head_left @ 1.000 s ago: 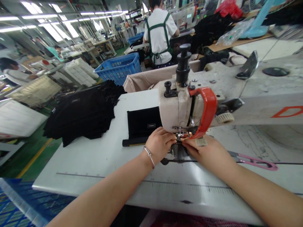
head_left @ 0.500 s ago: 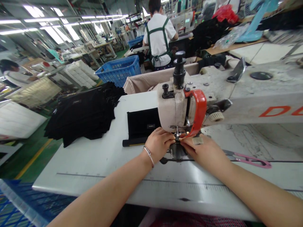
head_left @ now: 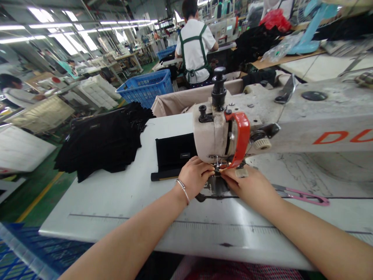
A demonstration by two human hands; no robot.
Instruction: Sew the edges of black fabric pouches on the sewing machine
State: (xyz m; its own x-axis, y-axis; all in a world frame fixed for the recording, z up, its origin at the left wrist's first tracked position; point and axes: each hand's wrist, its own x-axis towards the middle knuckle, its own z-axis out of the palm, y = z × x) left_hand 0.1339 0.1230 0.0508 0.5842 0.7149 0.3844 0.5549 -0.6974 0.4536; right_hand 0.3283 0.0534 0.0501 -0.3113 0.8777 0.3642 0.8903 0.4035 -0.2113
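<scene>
Both hands at the sewing machine, grip unclear

Cool, fairly even light came from ceiling tubes and from windows burnt out to white. The table shone with a pale glare near its front edge, right of the middle; beneath that edge lay deep shadow. Past the far edge, the background looked soft. Wide-angle stretching grew toward the margins, and detail under the sewing machine blurred.
</scene>
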